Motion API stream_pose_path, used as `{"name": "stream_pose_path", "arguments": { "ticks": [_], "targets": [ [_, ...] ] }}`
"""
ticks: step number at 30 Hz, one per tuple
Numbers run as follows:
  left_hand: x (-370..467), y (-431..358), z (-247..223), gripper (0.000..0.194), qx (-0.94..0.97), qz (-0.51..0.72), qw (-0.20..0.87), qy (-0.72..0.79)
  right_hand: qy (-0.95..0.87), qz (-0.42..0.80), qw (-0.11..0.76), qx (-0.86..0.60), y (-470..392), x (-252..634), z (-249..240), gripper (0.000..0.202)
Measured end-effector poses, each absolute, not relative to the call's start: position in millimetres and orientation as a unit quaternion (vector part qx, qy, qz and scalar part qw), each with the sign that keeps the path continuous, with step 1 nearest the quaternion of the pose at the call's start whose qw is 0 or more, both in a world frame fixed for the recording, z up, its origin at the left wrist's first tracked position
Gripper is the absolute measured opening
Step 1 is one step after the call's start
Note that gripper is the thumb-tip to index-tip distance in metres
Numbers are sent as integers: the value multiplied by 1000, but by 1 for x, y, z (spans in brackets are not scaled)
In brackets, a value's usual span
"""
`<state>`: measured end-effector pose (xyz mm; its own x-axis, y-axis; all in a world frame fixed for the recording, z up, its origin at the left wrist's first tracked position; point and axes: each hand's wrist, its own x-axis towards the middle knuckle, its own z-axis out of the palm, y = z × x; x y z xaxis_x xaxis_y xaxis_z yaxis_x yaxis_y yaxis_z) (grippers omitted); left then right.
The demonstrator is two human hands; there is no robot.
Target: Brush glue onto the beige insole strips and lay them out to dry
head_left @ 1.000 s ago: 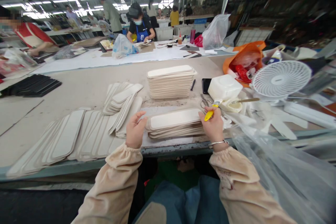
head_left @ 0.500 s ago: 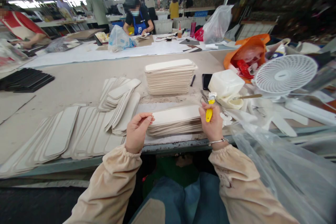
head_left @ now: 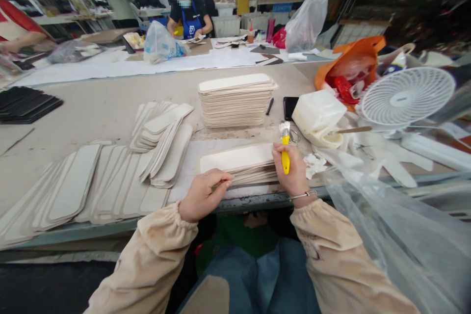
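A low stack of pale panels (head_left: 239,157) lies at lower centre of the frame, near the front edge of the worktop (head_left: 106,100), apparently for easy reach. At its front, thumb and forefinger of the left hand (head_left: 206,192) nearly meet, though whether this grip pinches a panel cannot be told; at its right end, the right hand (head_left: 294,172) wraps its grip around a yellow brush (head_left: 285,156), bristles up, probably to keep them off the panels. Fanned panels (head_left: 75,189), lower left, overlap, perhaps exposing each edge.

Ref is rear panel stack (head_left: 235,105): front panel stack (head_left: 239,157) before it, spread panels (head_left: 75,186) front-left, pen (head_left: 270,106) just right, phone (head_left: 289,107) then container (head_left: 319,109) further right, fan (head_left: 406,99) far right
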<state>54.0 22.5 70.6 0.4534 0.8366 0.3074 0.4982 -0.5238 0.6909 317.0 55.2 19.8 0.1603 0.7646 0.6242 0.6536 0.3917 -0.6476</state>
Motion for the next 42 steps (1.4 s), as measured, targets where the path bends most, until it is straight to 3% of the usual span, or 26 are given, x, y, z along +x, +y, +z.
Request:
{"name": "stream_pose_path", "arguments": {
  "ticks": [42],
  "targets": [
    [61, 26, 67, 22, 849, 231, 246, 408, -682, 23, 498, -536, 59, 321, 13, 15]
  ]
}}
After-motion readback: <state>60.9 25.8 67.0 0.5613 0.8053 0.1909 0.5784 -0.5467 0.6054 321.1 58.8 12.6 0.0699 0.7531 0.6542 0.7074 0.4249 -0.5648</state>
